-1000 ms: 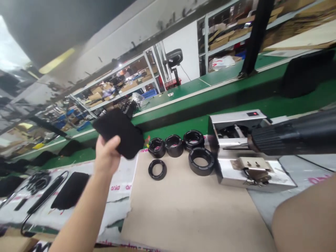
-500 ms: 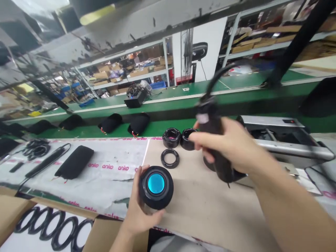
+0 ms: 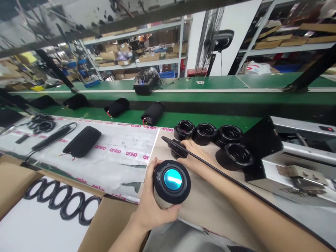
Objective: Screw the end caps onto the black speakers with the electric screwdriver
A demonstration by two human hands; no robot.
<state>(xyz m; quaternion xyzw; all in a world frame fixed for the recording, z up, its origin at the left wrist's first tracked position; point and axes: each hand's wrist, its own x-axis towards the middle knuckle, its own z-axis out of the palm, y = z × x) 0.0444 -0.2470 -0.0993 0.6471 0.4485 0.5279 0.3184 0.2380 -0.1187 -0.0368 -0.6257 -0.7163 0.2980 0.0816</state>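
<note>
1. Holding the black cylinder (image 3: 172, 182) is my left hand (image 3: 148, 211), just below the centre of the frame; fingers go up its left side and my thumb lies along the lower edge, so the hand is only as open as that round body is wide.
2. The cylinder's end is turned up towards me — a shiny blue disc (image 3: 172, 179) sits in the middle, with black rings around it.
3. My right hand (image 3: 193, 153) is near the centre, above and to the right of the cylinder, closed on a black corded tool (image 3: 179, 147). I can't make out all of its fingers, and the tool's far end is hidden.
4. The tool's cord (image 3: 223, 169) runs over my right forearm towards the lower right corner.
5. Four black collars stand beyond that hand, three in a row and one (image 3: 235, 156) nearer me, right of centre.
6. At the right edge is a metal machine (image 3: 291, 148) — a dark plate (image 3: 265, 140) leans by its left side.
7. Left of centre, a black padded piece (image 3: 85, 141) lies on the white printed sheet (image 3: 115, 171).
8. Lower left, an open carton (image 3: 112, 213) holds five flat black rings (image 3: 64, 214) on white.
</note>
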